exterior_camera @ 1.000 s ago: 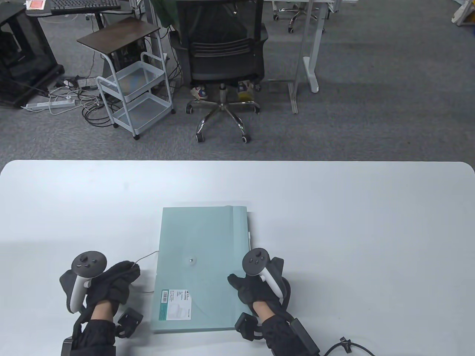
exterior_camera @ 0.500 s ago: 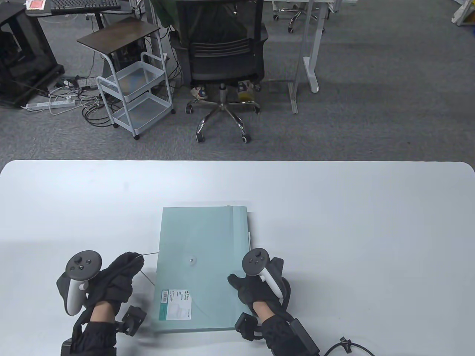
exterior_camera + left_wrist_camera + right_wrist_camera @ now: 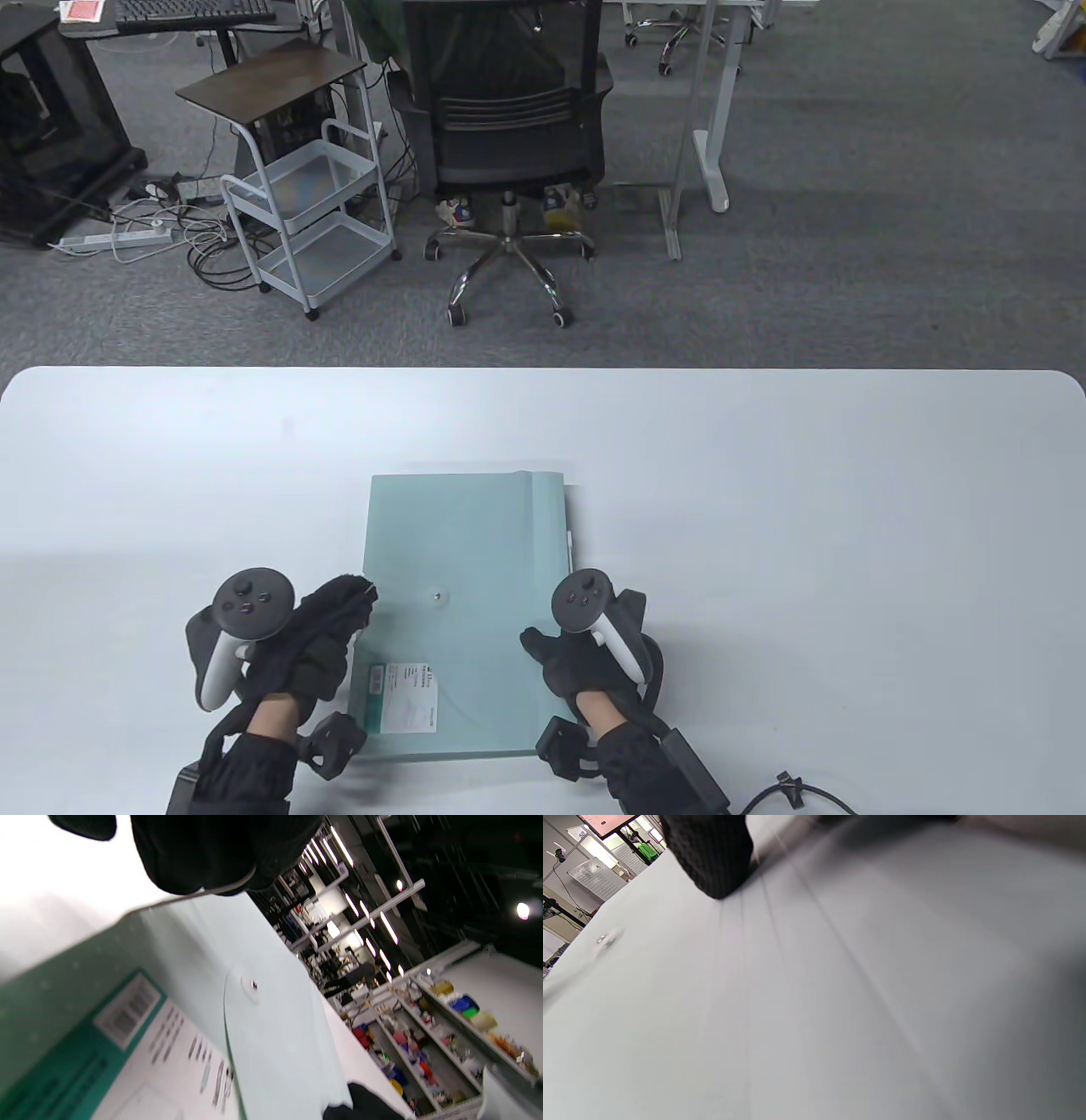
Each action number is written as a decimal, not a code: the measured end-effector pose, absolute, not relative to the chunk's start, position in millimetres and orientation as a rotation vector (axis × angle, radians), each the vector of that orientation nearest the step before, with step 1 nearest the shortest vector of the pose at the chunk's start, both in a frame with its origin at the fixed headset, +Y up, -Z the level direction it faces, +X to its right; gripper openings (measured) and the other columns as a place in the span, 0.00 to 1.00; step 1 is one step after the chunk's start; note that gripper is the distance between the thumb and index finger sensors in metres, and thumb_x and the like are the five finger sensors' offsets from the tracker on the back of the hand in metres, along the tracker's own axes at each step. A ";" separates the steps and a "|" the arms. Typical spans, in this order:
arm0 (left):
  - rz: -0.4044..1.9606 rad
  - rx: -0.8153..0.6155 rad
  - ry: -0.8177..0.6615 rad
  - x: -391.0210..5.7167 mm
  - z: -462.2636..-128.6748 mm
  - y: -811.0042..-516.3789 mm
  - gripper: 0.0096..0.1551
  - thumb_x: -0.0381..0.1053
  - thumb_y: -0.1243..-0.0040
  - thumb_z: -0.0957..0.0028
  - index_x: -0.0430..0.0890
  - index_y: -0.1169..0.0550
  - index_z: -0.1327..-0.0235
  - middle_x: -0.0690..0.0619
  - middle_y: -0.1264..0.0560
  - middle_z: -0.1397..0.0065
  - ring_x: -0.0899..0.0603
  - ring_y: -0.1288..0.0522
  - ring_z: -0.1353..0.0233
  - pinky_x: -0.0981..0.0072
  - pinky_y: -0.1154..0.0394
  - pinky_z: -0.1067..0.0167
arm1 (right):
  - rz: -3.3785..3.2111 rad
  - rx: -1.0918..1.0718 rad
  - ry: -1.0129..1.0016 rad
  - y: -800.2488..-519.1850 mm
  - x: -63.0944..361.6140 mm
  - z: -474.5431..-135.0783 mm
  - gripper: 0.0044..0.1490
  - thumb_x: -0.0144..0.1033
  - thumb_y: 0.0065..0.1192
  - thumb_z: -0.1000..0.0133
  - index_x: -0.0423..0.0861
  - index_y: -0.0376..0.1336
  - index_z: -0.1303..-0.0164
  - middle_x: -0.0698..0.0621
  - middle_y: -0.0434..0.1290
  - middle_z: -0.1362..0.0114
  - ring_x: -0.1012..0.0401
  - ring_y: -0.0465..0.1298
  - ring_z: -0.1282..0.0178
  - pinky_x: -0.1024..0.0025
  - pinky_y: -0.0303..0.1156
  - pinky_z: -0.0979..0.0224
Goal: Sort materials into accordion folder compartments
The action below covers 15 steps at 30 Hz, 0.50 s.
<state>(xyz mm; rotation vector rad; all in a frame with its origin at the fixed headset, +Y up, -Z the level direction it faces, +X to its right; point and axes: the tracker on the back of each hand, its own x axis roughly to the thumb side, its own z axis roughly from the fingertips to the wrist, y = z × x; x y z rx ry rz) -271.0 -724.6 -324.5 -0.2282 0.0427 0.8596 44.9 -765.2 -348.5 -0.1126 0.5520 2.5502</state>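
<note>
Resting on one folder (image 3: pixel 462 594), right hand (image 3: pixel 577 666) lies flat (left hand (image 3: pixel 318 637) fingers pinch string (image 3: pixel 220 891)).

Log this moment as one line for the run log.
folder: closed, flat on table | left hand: grip on elastic cord at folder's left edge | right hand: resting on folder
</note>
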 end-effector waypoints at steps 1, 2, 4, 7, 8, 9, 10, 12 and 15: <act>0.836 -0.241 0.032 -265.5 -325.0 -726.3 0.20 0.43 0.50 0.23 0.41 0.30 0.21 0.48 0.26 0.33 0.34 0.28 0.25 0.25 0.43 0.27 | 2.550 -0.112 0.552 -765.1 44.9 -348.5 0.57 0.48 0.52 0.33 0.29 0.30 0.15 0.29 0.42 0.16 0.43 0.57 0.29 0.41 0.57 0.28; 0.808 -0.251 0.024 -260.0 -325.3 -727.8 0.21 0.43 0.50 0.23 0.41 0.30 0.21 0.48 0.26 0.33 0.34 0.28 0.25 0.25 0.42 0.26 | 2.550 -0.113 0.553 -765.1 44.8 -348.5 0.57 0.48 0.52 0.33 0.29 0.30 0.15 0.29 0.42 0.16 0.43 0.57 0.29 0.41 0.57 0.28; 0.762 -0.267 0.014 -252.8 -325.8 -730.0 0.21 0.43 0.51 0.23 0.42 0.32 0.19 0.49 0.26 0.32 0.35 0.28 0.25 0.26 0.42 0.26 | 2.552 -0.112 0.553 -765.1 44.6 -348.4 0.57 0.48 0.52 0.33 0.29 0.30 0.15 0.28 0.42 0.16 0.43 0.57 0.29 0.41 0.57 0.28; 0.710 -0.291 0.003 -244.4 -327.4 -733.0 0.21 0.43 0.51 0.23 0.41 0.31 0.20 0.50 0.26 0.33 0.35 0.27 0.25 0.27 0.42 0.25 | 2.555 -0.112 0.553 -765.1 44.2 -348.4 0.57 0.48 0.52 0.33 0.29 0.30 0.15 0.28 0.42 0.16 0.42 0.57 0.29 0.41 0.57 0.28; 0.699 -0.305 -0.002 -242.8 -328.0 -733.9 0.21 0.43 0.51 0.23 0.41 0.30 0.20 0.50 0.26 0.33 0.35 0.27 0.26 0.27 0.41 0.25 | 2.556 -0.112 0.553 -765.1 44.2 -348.4 0.56 0.47 0.52 0.33 0.29 0.30 0.15 0.28 0.42 0.16 0.42 0.57 0.29 0.41 0.57 0.28; 0.701 -0.323 -0.004 -240.6 -328.9 -735.6 0.21 0.42 0.51 0.23 0.40 0.30 0.20 0.50 0.26 0.33 0.35 0.27 0.26 0.27 0.41 0.25 | 2.561 -0.112 0.551 -765.2 43.7 -348.2 0.56 0.47 0.52 0.33 0.29 0.30 0.15 0.28 0.42 0.16 0.42 0.57 0.29 0.41 0.57 0.28; 0.714 -0.338 0.003 -239.2 -329.6 -736.9 0.20 0.42 0.51 0.23 0.40 0.30 0.21 0.49 0.26 0.33 0.34 0.28 0.26 0.26 0.42 0.26 | 2.565 -0.112 0.551 -765.1 43.4 -348.2 0.57 0.47 0.52 0.33 0.29 0.30 0.15 0.28 0.42 0.16 0.42 0.57 0.29 0.41 0.57 0.28; 0.766 -0.385 0.022 -236.2 -332.5 -739.6 0.20 0.40 0.50 0.24 0.39 0.29 0.21 0.46 0.28 0.32 0.31 0.30 0.26 0.23 0.46 0.28 | 2.569 -0.112 0.552 -765.0 43.0 -348.1 0.57 0.47 0.52 0.33 0.29 0.30 0.15 0.28 0.42 0.16 0.42 0.57 0.29 0.41 0.57 0.28; 0.841 -0.467 0.036 -230.1 -336.4 -746.0 0.21 0.39 0.49 0.24 0.37 0.29 0.20 0.40 0.36 0.28 0.27 0.38 0.26 0.20 0.54 0.31 | 2.571 -0.110 0.553 -765.0 42.8 -348.1 0.57 0.47 0.52 0.33 0.29 0.29 0.15 0.28 0.42 0.16 0.42 0.57 0.29 0.41 0.57 0.28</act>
